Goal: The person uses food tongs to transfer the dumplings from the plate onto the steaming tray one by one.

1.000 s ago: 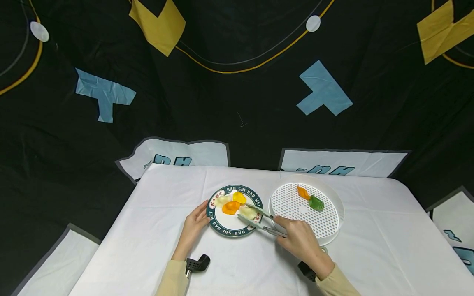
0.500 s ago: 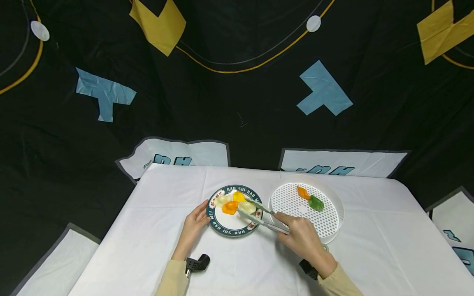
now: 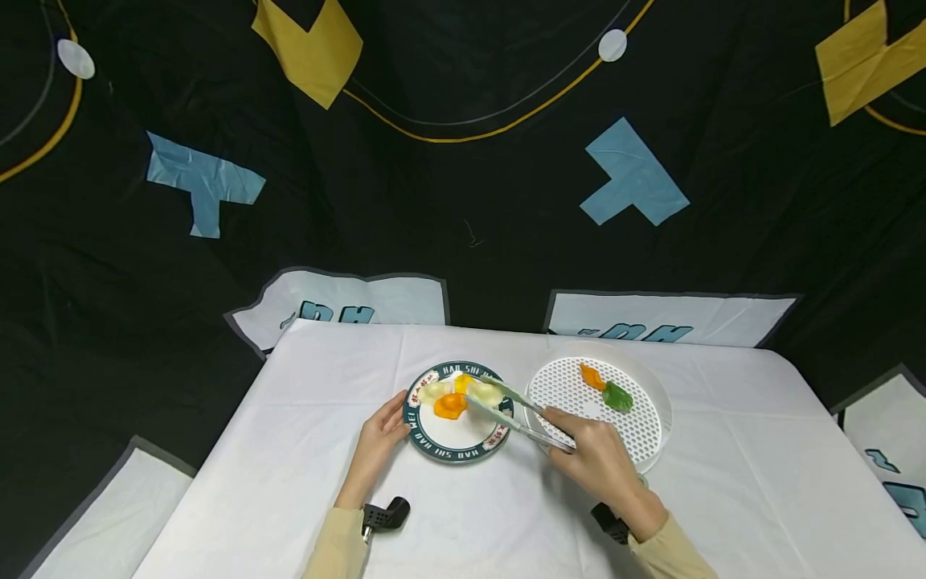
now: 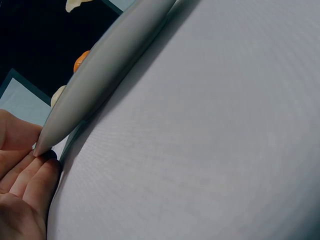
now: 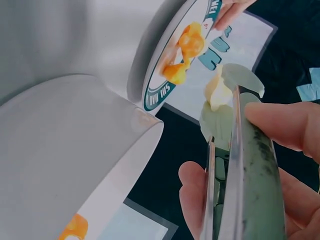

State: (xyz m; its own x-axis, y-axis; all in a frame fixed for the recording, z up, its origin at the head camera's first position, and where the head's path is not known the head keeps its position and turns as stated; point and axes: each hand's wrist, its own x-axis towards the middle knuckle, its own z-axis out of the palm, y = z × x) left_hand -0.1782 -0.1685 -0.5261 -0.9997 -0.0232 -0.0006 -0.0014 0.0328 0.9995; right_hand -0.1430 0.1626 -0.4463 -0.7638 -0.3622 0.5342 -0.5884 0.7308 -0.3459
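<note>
My left hand (image 3: 382,434) pinches the left rim of a white plate with a green lettered border (image 3: 457,438), thumb above and fingers beneath. In my right hand (image 3: 596,458) is a pair of silver tongs with pale green tips (image 3: 531,432). Between the tips is a soft cream-coloured piece (image 5: 216,91), clear of the plate's surface in the right wrist view. An orange piece (image 3: 450,406), a yellow piece (image 3: 463,383) and another cream piece (image 3: 432,392) lie on the plate. In the left wrist view, the tilted plate underside (image 4: 95,80) hides most of them.
To the right stands a round white container with a perforated base (image 3: 564,402), holding a green piece (image 3: 617,396) and a small orange piece (image 3: 592,376). A white cloth covers the table (image 3: 448,515). Behind it hangs a dark decorated backdrop (image 3: 434,225).
The tongs closed around the cream piece at the plate's right side and raised it. My right hand moved slightly right; my left hand and the plate stayed in place.
</note>
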